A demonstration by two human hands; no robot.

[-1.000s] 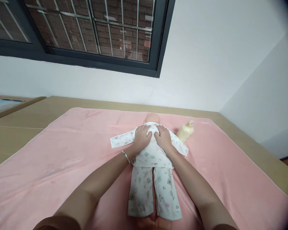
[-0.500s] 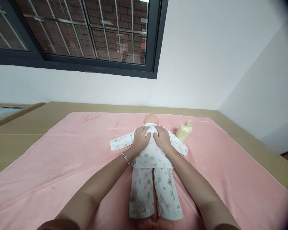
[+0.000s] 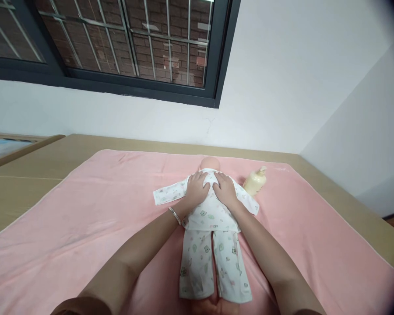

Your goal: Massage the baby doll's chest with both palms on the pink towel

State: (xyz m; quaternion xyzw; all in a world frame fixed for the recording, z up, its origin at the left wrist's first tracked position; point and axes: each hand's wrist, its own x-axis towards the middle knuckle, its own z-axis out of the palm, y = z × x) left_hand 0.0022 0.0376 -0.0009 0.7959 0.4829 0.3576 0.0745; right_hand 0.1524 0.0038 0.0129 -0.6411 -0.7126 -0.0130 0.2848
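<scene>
A baby doll (image 3: 211, 218) lies stretched out on a pink blanket (image 3: 118, 197), its bald head at the far end. It wears a white printed long-sleeved top and matching trousers, with both sleeves spread to the sides. My left hand (image 3: 197, 187) rests open and flat on the upper left of the doll's torso, a silver bangle at the wrist. On the upper right, my right hand (image 3: 225, 188) lies flat as well, fingers pointing toward the head. The two thumbs point inward with a small gap between them. The doll's face is out of sight.
A pale yellow pump bottle (image 3: 255, 180) lies tilted on the blanket beside the doll's right-hand sleeve. Beyond the blanket runs a wooden surface (image 3: 85, 142) up to the white wall (image 3: 265, 87). A dark-framed barred window (image 3: 134, 43) is above.
The whole view has shifted slightly, putting the doll and hands a little further right. Both hands keep nearly the same place on the doll's torso.
</scene>
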